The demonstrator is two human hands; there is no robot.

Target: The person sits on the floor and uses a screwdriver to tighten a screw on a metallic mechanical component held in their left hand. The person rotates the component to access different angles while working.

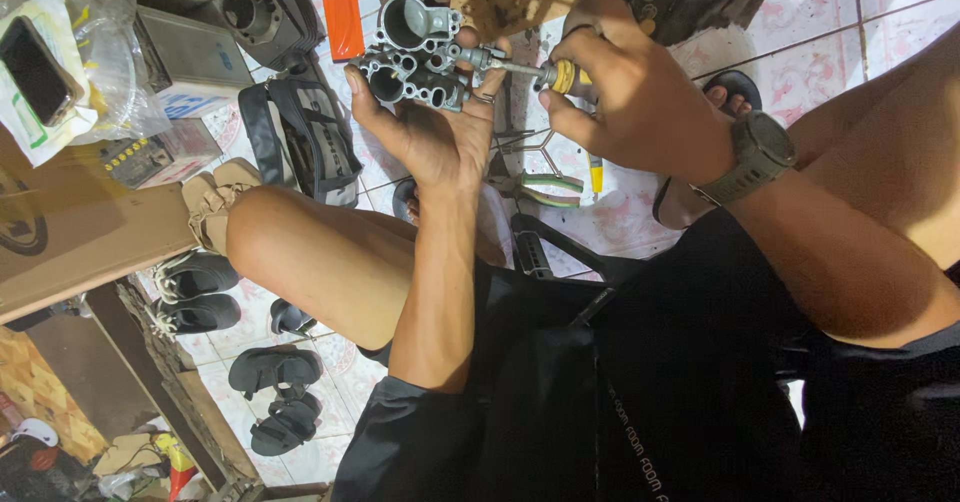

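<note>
Head view: left hand (435, 132) cupped the grey carburetor body (415, 57) above the tiled floor (830, 52). Right hand (625, 97) gripped a yellow-handled screwdriver (520, 69), tip at the body's side. Screw seemingly not out yet; pliers (545, 190) lay below.

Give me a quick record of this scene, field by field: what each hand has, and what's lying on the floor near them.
left hand: cradles a grey metal carburetor body
right hand: grips a yellow-handled screwdriver, tip against the carburetor body
right wrist: grey watch
floor: pliers with pale green handles on pink tiles
beside: black bag, sandals
</note>
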